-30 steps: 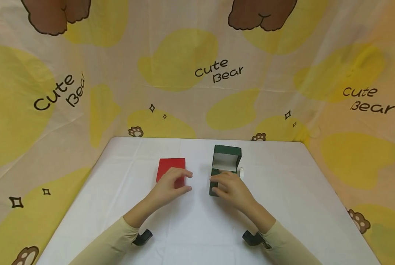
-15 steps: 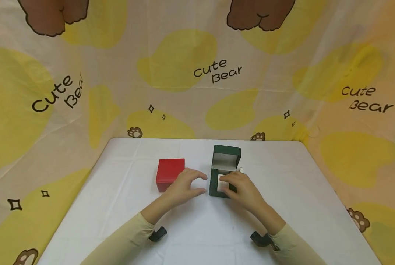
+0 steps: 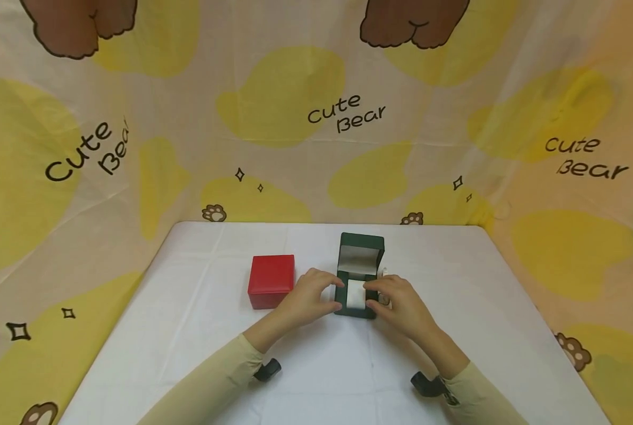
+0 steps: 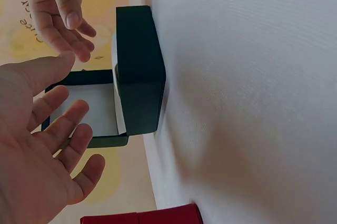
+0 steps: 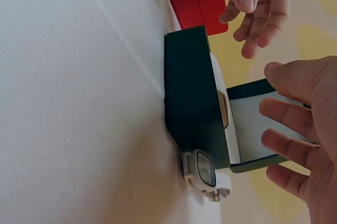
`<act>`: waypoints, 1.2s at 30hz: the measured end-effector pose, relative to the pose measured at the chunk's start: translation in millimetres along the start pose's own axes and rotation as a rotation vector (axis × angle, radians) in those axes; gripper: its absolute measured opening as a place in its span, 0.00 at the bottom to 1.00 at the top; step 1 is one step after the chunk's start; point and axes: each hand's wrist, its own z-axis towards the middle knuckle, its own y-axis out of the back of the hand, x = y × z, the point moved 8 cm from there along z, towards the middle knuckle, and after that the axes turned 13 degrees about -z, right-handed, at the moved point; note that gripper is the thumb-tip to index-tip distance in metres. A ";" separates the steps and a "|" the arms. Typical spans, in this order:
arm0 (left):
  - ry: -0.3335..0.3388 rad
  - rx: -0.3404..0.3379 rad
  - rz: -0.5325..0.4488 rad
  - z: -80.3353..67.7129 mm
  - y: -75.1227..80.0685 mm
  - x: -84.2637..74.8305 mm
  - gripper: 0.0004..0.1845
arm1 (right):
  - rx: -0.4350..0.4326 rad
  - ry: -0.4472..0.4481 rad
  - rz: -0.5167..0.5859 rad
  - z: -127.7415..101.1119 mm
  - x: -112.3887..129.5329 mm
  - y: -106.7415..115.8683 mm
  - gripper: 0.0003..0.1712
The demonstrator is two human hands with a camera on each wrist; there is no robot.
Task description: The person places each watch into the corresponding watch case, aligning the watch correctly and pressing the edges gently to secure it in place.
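**Lid-up green box between two empty hands; watch close by**

Green box (image 4: pixel 141 71) sits on the white table (image 3: pixel 337 372), near the person, short side forward. Its lid (image 3: pixel 362 240) stands raised at the far edge, pale lining facing the hands. My reading: the hinge is turned away so the lid keeps out of the way and the inside can be reached from the near side.

White cushion (image 3: pixel 356 294) lies in the box, nothing strapped round it that I can see. It looks shaped to carry a watch.

Left hand (image 3: pixel 310 302): at the box's left side, thumb and fingers apart, gently bent, holding nothing. Right hand (image 3: pixel 405 304): mirrors it on the right, thumb and fingers likewise apart, holding nothing. Both seem to hover above the rim; fingertip contact I cannot settle from overhead, though the wrist views suggest none. Facing each other this way, they frame the box and leave the cushion in plain sight between them.

Watch (image 5: pixel 204 170), pale strap, rests on the table just beside the box's right wall, partly behind the right hand; touching or not, cannot tell. Probably put there to be handy.

Red box (image 3: pixel 271 274), lid down, sits left of the green one, apart from it, likely set aside.
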 end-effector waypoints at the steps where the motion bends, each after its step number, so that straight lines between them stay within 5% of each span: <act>1: 0.001 0.002 0.000 1.3 -1.0 -0.2 0.22 | 0.006 -0.009 0.001 -1.0 -1.6 0.5 0.22; 24: 0.009 0.046 0.182 35.4 -23.0 12.6 0.28 | 0.079 -0.175 -0.037 -14.7 -47.8 -1.4 0.23; 36: 0.027 0.086 0.207 41.8 -29.9 20.3 0.31 | 0.126 -0.253 -0.045 -25.0 -65.5 -10.5 0.25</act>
